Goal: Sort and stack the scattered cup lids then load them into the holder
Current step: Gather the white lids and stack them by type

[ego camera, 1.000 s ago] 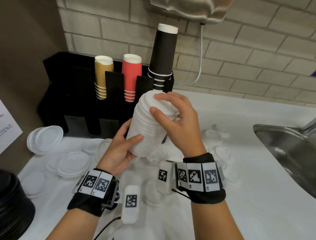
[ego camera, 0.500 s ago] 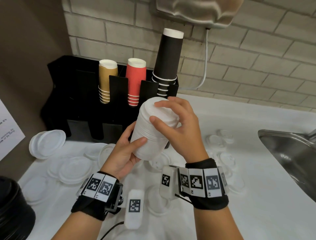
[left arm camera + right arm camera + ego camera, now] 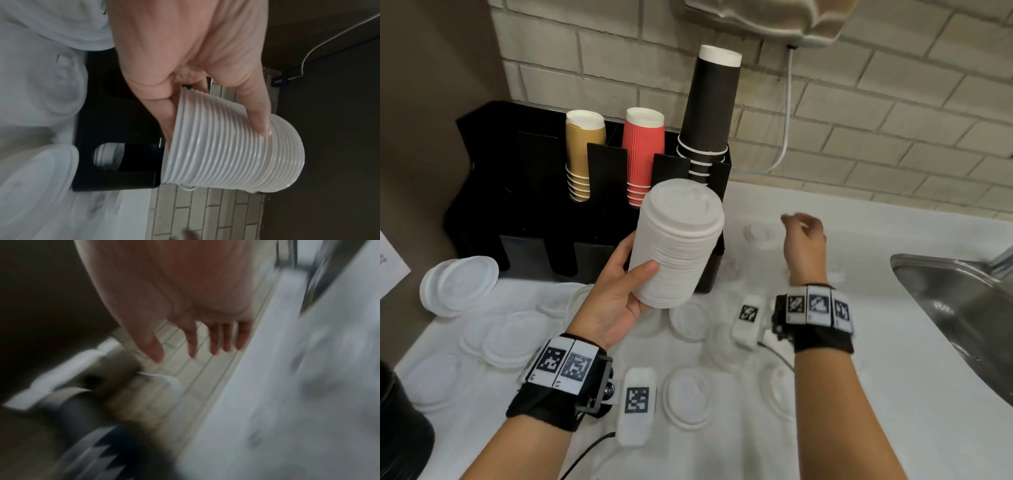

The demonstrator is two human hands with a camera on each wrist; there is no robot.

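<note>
Cup lids, a tall nested stack, sit clasped in the left hand before the black holder; the right hand hangs released (blurred) over loose tabletop lids, probably collecting more.

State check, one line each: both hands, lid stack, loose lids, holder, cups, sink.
left hand: grips the lid stack, thumb on its side
right hand: holds nothing, fingers loose, above the counter
lid stack: nested, tilted, held off the counter
loose lids: scattered flat on the counter
holder: upright at the wall, cups in its top slots
black cups: stacked upside down, tallest
sink: looks empty where visible
</note>
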